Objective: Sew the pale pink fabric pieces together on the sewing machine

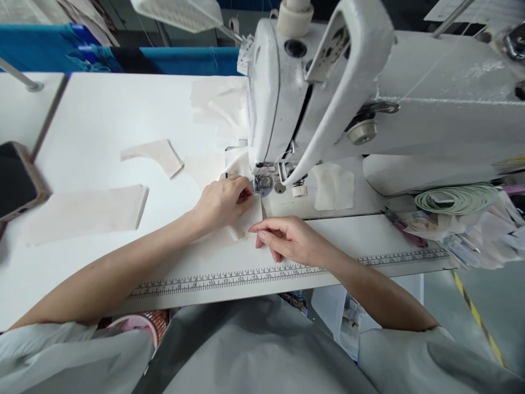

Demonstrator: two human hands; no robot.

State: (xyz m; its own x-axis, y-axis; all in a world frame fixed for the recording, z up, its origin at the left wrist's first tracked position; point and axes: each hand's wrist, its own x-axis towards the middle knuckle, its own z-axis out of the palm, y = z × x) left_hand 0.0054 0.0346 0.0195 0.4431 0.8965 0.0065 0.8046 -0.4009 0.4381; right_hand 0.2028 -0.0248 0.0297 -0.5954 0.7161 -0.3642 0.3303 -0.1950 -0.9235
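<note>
A pale fabric piece (249, 218) lies at the needle area of a white sewing machine (264, 104). On its upper left part rests my left hand (225, 201), fingers curled and pressed together on the cloth close to the presser foot (258, 184). My right hand (289, 238) is at the fabric's lower right corner, its thumb and index finger pinched on the edge. The other fingers of that hand are bent below.
Cut fabric pieces (86, 214) lie on the white table (102, 131) at left, near a dark phone-like object (18, 180). A ruler strip (241, 278) runs along the front edge. Snips (404, 227) and a green coil (455, 198) are at right.
</note>
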